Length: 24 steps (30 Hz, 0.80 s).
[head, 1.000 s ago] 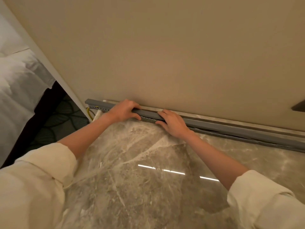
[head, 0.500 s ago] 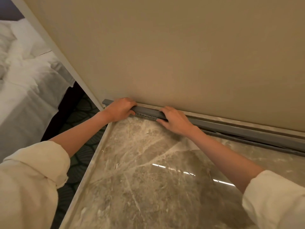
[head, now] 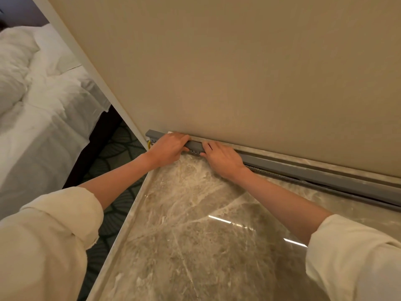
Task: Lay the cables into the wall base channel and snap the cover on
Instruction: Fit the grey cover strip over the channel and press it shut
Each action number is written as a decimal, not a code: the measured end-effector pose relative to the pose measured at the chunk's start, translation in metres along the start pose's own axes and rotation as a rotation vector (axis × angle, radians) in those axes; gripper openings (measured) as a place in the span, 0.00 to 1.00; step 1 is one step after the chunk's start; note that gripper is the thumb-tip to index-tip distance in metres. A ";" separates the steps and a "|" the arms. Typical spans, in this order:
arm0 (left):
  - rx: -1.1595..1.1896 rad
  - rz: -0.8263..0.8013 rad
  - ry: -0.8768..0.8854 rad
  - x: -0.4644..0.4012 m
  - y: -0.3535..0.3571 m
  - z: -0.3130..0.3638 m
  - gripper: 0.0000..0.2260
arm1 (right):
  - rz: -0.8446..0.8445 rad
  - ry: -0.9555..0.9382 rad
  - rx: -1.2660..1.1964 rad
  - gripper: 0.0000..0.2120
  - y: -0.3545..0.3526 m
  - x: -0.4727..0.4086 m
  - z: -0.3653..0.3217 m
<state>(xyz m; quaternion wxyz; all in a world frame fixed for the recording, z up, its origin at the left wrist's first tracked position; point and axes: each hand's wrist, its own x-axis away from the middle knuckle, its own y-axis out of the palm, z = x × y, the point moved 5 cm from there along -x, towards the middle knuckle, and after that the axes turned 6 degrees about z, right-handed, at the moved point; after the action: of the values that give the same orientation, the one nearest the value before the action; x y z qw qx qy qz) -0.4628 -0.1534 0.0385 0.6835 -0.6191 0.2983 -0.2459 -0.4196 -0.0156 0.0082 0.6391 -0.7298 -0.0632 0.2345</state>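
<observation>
Warm, rather dim indoor light tints the wall (head: 238,72) beige and even. The polished marble floor (head: 195,246) throws back two thin bright streaks of glare near its right side. Soft shadow gathers beneath the bed (head: 43,127). Straight lines bow toward the edges; the near sleeves look slightly soft.

— What are you looking at along the wall foot?
— Your long grey plastic channel cover (head: 303,170) lying over the slotted grey base channel (head: 195,151).
— Any cables?
— A yellow cable (head: 149,144) shows at your left end.
</observation>
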 end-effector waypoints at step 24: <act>-0.394 0.072 0.232 0.012 0.005 0.007 0.20 | 0.108 -0.008 0.075 0.17 -0.006 0.002 0.001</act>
<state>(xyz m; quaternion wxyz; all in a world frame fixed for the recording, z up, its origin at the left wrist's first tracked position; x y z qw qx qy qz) -0.4496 -0.1569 0.0322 0.5189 -0.6970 0.4390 -0.2283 -0.4173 -0.0130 0.0135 0.6524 -0.7066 -0.0174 0.2735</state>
